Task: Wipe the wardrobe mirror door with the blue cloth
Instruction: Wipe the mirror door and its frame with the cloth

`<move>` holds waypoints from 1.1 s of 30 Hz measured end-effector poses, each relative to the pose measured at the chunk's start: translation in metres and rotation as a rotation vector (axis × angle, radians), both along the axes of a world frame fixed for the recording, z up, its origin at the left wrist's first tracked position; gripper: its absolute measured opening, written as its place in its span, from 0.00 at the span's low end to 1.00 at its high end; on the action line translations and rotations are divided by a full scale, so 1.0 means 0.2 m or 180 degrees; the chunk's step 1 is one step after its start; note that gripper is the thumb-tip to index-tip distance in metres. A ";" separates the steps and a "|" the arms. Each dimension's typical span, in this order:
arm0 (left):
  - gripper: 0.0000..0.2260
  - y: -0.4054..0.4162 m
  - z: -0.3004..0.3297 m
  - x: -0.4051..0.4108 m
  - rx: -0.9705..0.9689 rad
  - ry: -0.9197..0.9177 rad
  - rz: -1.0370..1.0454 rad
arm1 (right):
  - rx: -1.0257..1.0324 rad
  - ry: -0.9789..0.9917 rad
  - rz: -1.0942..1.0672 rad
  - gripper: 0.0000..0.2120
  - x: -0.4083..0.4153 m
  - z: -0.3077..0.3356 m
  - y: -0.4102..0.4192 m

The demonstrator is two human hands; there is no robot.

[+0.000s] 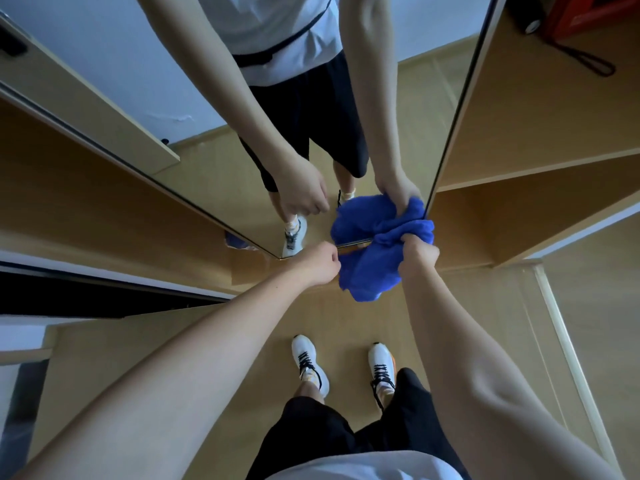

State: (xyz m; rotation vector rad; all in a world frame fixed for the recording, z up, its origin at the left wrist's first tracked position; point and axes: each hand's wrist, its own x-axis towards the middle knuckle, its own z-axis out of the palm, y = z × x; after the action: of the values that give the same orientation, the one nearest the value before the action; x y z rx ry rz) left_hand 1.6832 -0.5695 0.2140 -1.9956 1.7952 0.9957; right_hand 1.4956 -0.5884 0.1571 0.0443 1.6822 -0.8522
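Observation:
The wardrobe mirror door (207, 98) stands in front of me and reflects my body, arms and legs. A crumpled blue cloth (367, 275) is pressed against the mirror's bottom right corner, just above the floor. My right hand (417, 252) grips the cloth from above, bunched in the fist. My left hand (320, 265) is closed in a loose fist just left of the cloth, its fingers at the cloth's edge. In the reflection that hand looks empty.
Open wooden wardrobe shelves (519, 209) are right of the mirror's dark edge frame (457, 126). A sliding door and track (104, 282) lie at the left. My white shoes (308, 362) stand on the wood floor (467, 306). A red object with a black strap (581, 19) is at the top right.

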 end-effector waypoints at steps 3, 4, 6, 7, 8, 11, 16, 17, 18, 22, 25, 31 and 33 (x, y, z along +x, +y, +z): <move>0.08 0.00 0.01 -0.01 -0.0007 -0.0023 -0.0007 | -0.0227 0.0109 -0.0100 0.23 0.03 0.04 0.01; 0.08 -0.01 0.02 -0.01 -0.0008 -0.0025 0.0008 | -0.0375 0.0132 -0.0145 0.23 0.04 0.06 0.02; 0.07 -0.01 0.03 -0.01 0.0012 -0.0016 0.0055 | -0.0694 0.0114 -0.0249 0.21 0.08 0.10 0.03; 0.06 -0.01 0.04 -0.01 0.0024 -0.0008 0.0073 | -0.0798 0.0108 -0.0298 0.21 0.09 0.12 0.03; 0.06 -0.01 0.04 -0.01 0.0025 0.0003 0.0084 | -0.0861 0.0126 -0.0353 0.20 0.11 0.13 0.03; 0.07 0.01 0.05 0.01 0.0004 0.0038 0.0128 | -0.0708 0.0177 -0.0418 0.19 0.12 0.12 0.00; 0.10 0.05 0.05 0.06 -0.0030 -0.0054 0.0114 | -0.0135 0.0074 0.0126 0.22 0.08 0.09 0.00; 0.10 0.05 0.05 0.06 -0.0012 -0.0067 0.0109 | -0.0174 0.0110 0.0150 0.21 0.08 0.10 0.00; 0.10 0.05 0.04 0.06 0.0007 -0.0079 0.0116 | -0.0260 0.0140 0.0139 0.20 0.08 0.11 0.01; 0.08 0.04 0.07 0.03 -0.0003 -0.0069 0.0065 | -0.0987 0.0108 0.0128 0.22 0.18 0.18 0.05; 0.07 0.03 0.11 0.01 -0.0064 0.0049 0.0045 | -0.1093 0.0221 -0.0025 0.20 0.24 0.21 0.04; 0.08 0.02 0.12 0.06 -0.0087 0.0143 0.0224 | -0.0184 0.0377 0.0193 0.22 0.12 0.11 0.01; 0.08 0.02 0.13 0.07 -0.0086 0.0126 0.0209 | -0.0269 0.0463 0.0263 0.22 0.13 0.11 0.01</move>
State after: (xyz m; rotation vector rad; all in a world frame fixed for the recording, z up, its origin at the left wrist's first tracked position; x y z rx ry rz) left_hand 1.6967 -0.5651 0.2392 -2.0774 1.7830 1.0429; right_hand 1.5223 -0.5856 0.1799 -0.1472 1.7687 -0.8807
